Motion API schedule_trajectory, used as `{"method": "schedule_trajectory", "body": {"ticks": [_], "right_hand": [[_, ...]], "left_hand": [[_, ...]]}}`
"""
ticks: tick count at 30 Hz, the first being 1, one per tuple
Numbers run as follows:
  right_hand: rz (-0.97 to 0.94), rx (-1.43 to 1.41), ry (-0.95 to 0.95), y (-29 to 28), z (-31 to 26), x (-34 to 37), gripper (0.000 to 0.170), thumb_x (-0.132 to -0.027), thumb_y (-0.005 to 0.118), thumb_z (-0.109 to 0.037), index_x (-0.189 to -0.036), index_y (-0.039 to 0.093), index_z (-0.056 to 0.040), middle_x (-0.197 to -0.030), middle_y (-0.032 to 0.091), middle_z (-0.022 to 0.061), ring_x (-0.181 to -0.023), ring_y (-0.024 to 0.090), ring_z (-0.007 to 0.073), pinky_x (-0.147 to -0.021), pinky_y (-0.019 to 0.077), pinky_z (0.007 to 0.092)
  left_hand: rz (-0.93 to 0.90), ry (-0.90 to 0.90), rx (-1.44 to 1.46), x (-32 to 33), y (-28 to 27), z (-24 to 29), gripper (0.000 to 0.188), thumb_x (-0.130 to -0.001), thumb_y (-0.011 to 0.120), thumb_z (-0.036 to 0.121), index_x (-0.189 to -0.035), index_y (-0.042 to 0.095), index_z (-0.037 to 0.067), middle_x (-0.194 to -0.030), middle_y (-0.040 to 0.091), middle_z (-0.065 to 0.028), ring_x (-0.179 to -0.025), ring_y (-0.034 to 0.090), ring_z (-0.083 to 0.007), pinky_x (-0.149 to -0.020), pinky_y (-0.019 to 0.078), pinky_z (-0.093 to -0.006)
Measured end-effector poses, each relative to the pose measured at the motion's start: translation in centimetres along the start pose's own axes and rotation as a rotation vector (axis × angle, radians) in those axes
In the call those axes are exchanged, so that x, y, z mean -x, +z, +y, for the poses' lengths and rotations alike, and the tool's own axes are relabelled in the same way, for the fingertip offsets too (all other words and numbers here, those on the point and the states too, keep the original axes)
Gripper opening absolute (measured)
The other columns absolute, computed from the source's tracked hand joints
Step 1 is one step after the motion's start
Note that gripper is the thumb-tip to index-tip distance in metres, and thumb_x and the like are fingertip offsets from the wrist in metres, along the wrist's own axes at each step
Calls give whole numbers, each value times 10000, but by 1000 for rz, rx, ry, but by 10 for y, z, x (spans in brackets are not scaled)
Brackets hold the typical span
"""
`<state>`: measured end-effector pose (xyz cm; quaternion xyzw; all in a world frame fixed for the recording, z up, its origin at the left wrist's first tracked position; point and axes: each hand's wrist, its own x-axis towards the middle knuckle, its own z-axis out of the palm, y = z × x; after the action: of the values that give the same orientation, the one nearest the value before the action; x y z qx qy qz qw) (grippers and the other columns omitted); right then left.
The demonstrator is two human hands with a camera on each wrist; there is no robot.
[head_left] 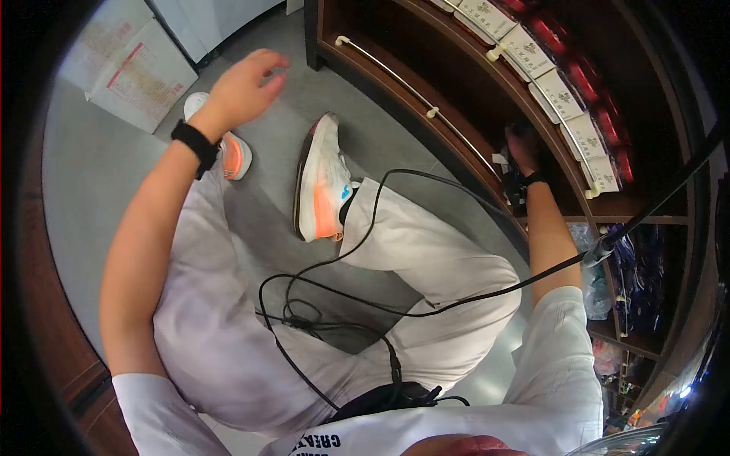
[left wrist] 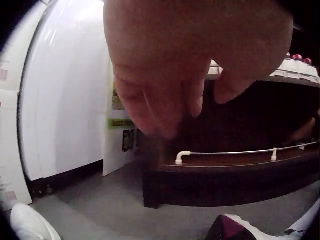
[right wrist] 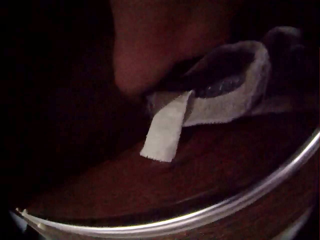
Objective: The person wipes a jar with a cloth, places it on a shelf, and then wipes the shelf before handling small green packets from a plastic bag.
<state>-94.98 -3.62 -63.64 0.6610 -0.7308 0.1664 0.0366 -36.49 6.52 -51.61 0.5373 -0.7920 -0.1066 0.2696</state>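
My left hand (head_left: 242,90) is held over the floor with nothing in it, its fingers loosely bent. In the left wrist view the same hand (left wrist: 195,55) hangs in front of the dark shelf. Inside the lower shelf compartment is my right hand (head_left: 523,152), partly lost in shadow. The right wrist view has that hand (right wrist: 170,45) right at a grey-edged, dark-centred fabric-like item (right wrist: 220,107) with a loose white strip (right wrist: 167,130). I cannot tell whether the fingers grip this item. It lies on the brown shelf board (right wrist: 125,185) behind a metal rail (right wrist: 165,226).
The curved dark wooden shelf (head_left: 395,45) has a rail (head_left: 388,76) along its lower level. White-labelled boxes (head_left: 525,49) and red packages line the level above. A black cable (head_left: 372,304) loops over my legs. White cartons (head_left: 141,80) stand at the upper left.
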Motion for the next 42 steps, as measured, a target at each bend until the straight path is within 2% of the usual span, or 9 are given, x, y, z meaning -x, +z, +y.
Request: {"method": "schedule_trajectory", "body": {"ticks": [5,10,12,16,19,23,26,35,42], "right_hand": [[-216,43,192,-7,-24,-16,453,-846,558,-377,-1080,615,7,-1149,580,275,-1132,500,431,-984,380,458],[128,-42,-74,17,-74,-21,390,-871,529,-352,-1043,634,-18,-1136,593,252,-1065,548,434,-892,448,467],[-266,53,-108,-11,-136,-24,450,-901,495,-379,-1135,600,-9,-1163,574,279,-1103,535,432,-924,439,456],[-258,-228,-179,27,-212,-37,414,-929,420,-326,-1167,582,-28,-1295,515,238,-1208,487,378,-1009,389,424],[-342,-210,-171,47,-215,-53,605,-907,452,-410,-1351,430,-1,-1425,390,218,-1322,374,348,-1097,298,394],[-504,-156,-152,-1,-185,-48,602,-882,484,-393,-1337,446,-1,-1399,401,254,-1298,396,368,-1083,314,421],[-111,-123,-297,0,-128,-47,585,-858,535,-349,-1312,461,13,-1357,424,292,-1270,412,400,-1067,330,445],[31,19,-303,-17,-71,-10,597,-829,602,-303,-1278,464,67,-1283,479,308,-1223,444,428,-1040,354,456],[-247,139,-96,-49,-57,38,435,-845,577,-276,-1179,532,-1,-1159,571,261,-1085,548,410,-933,444,460]], "left_hand": [[75,-155,204,10,-1,-27,302,-862,565,171,-1131,587,34,-1105,585,-122,-978,585,-295,-825,474,-347],[89,-2,108,-9,10,9,454,-858,555,98,-1301,458,69,-1276,496,-140,-1141,527,-272,-967,414,-362],[115,79,63,-22,13,25,491,-839,563,89,-1315,443,71,-1297,475,-151,-1163,508,-302,-985,403,-379],[172,208,-7,-31,22,55,542,-794,578,77,-1318,437,69,-1317,450,-183,-1183,471,-379,-994,395,-402],[127,197,-13,-22,18,72,545,-792,585,85,-1317,437,69,-1318,448,-190,-1182,467,-390,-988,397,-407],[89,125,34,-10,19,63,530,-804,579,90,-1315,439,71,-1317,447,-193,-1188,462,-394,-989,393,-412],[107,91,-4,-6,26,46,520,-811,575,94,-1311,439,66,-1314,449,-192,-1197,459,-386,-995,389,-408],[84,86,-13,-11,30,42,504,-811,573,105,-1295,443,44,-1291,461,-194,-1178,471,-388,-987,397,-408],[49,163,-36,-15,33,48,482,-812,575,106,-1275,458,40,-1277,473,-200,-1163,478,-398,-973,407,-414]]}}
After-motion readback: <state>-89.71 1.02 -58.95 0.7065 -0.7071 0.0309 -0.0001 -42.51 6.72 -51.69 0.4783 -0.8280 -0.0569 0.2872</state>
